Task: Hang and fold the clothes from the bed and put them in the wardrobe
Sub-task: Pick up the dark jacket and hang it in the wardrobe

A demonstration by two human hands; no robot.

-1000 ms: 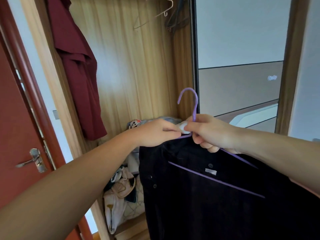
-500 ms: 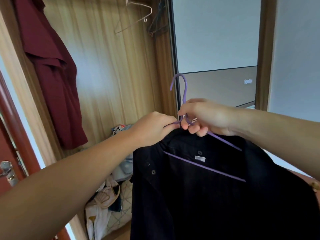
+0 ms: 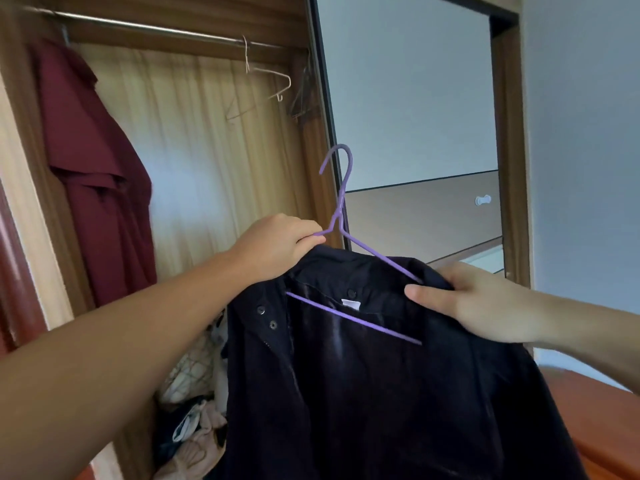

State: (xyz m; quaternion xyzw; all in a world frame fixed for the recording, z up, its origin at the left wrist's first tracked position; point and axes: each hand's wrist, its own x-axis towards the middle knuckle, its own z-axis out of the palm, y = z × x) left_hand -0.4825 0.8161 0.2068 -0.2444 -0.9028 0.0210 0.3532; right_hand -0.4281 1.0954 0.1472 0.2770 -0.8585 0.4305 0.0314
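Purple wire hanger [image 3: 341, 216] carries the dark jacket [image 3: 381, 358] before the wardrobe rail [image 3: 156, 29]; left hand [image 3: 277, 244] pinches its shoulder, right hand [image 3: 467, 303] grips the collar, likely steadying it for hooking.

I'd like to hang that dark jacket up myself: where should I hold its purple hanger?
Grip the purple wire hanger at its bare neck, just under the hook, coming from the left, where the left hand already pinches it. The dark jacket covers the shoulders, and the hook must stay free for the wardrobe's metal rail.
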